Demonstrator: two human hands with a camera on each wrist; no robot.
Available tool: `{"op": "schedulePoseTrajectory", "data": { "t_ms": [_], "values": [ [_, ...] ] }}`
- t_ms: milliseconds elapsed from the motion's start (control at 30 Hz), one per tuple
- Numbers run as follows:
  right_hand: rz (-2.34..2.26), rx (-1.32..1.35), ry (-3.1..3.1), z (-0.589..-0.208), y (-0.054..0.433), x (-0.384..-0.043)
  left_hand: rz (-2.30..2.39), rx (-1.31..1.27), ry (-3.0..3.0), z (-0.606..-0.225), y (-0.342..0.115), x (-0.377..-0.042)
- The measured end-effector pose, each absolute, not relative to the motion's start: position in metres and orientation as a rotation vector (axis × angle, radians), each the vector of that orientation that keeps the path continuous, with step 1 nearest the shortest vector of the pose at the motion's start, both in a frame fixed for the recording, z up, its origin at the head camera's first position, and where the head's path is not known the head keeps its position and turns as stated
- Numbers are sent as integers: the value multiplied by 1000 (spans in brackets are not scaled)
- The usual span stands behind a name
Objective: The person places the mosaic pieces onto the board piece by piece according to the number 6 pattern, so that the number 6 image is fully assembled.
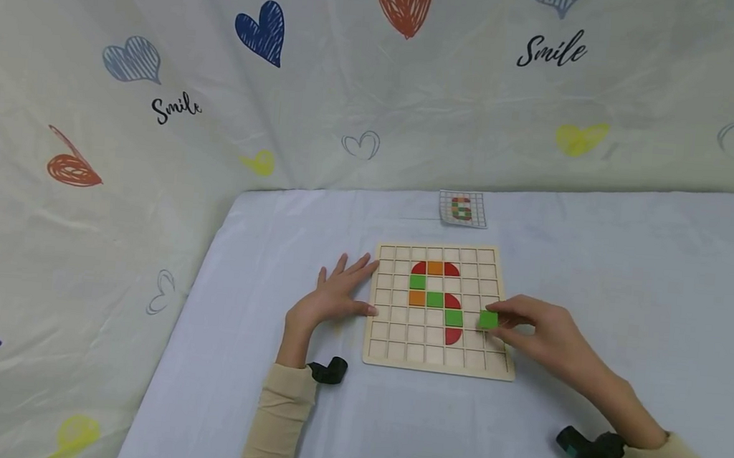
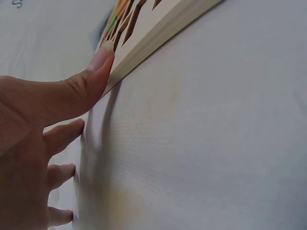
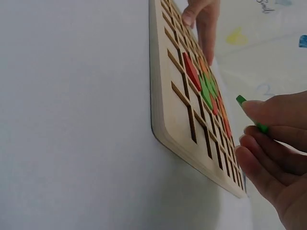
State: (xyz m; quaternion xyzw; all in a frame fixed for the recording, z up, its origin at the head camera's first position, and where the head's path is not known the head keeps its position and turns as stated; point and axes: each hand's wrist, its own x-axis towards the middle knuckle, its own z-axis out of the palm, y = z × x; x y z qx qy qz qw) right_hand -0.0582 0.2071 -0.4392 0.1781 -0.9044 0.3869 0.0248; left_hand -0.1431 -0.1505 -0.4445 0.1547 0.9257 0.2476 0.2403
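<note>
A wooden grid board (image 1: 390,346) lies on the table, with red, orange and green tiles set in some of its squares. Between thumb and fingers my right hand (image 1: 543,333) pinches a green square tile (image 1: 488,320) over the board's right side; in the right wrist view that tile (image 3: 241,99) is seen edge-on, partly covered by the thumb. My left hand (image 1: 331,294) is spread at the board's left edge. In the left wrist view its thumb (image 2: 98,67) presses against the board's rim, the other fingers touching the cloth.
A small printed pattern card (image 1: 463,209) with a coloured figure on a grid lies behind the board. White cloth (image 1: 212,389) covers the table. Behind it hangs a pale curtain (image 1: 327,75) printed with hearts and words. Black wrist devices sit at both cuffs.
</note>
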Motion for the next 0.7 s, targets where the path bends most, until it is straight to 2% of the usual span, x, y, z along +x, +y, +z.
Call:
{"op": "schedulePoseTrajectory", "data": {
  "t_ms": [700],
  "values": [
    [1225, 665, -2867, -450, 168, -67, 712, 424, 2538, -447, -152, -142]
  ]
}}
